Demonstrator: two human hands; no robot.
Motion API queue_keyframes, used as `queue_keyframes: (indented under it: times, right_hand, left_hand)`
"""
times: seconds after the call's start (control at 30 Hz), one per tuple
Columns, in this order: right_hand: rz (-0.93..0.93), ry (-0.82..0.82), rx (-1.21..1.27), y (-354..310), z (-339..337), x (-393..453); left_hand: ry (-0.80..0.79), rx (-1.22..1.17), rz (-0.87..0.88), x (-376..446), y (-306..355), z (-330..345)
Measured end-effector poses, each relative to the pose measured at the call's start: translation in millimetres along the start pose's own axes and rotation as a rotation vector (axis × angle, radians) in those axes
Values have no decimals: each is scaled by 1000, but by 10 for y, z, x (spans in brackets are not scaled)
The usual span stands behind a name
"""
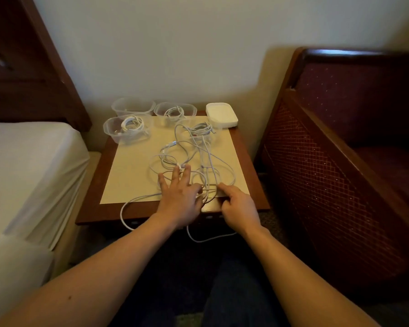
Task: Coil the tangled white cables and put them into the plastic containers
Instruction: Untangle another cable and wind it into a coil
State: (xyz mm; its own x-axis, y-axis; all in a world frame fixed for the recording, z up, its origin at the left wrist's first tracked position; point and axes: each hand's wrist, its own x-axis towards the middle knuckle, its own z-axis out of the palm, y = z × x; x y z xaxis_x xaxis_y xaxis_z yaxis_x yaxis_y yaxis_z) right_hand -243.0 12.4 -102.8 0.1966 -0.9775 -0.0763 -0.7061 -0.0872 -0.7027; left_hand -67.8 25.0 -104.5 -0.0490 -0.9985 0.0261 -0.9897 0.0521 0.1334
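Tangled white cables (189,159) sprawl over the cream mat on a small wooden table (253,185), with loops hanging off the front edge. My left hand (180,197) lies flat on the tangle, fingers spread and straight. My right hand (237,206) sits at the table's front edge, its fingers curled and pinching cable strands. Several clear plastic containers stand at the back: one front left (111,132) and one back middle (191,109) each hold a coiled cable, one back left (118,108) looks empty, and one in the middle (211,138) holds a grey-white coil trailing into the tangle.
A stack of white lids (221,114) sits at the table's back right corner. A bed with a white sheet (28,166) is close on the left. A dark red upholstered chair (340,149) stands on the right. A wall is right behind the table.
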Motion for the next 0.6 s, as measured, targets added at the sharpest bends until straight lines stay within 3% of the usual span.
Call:
queue_keyframes:
  times: [0.2,0.37,0.6]
  right_hand:
    - [44,-1,24,3,-54,34]
    - [64,-26,67,22,-106,51]
    - [5,-87,-61,38,-131,41]
  left_hand:
    - [50,-16,98,-71,203,100]
    - [-45,-16,-24,-1,380,46]
    - [-63,191,9,34,419,-62]
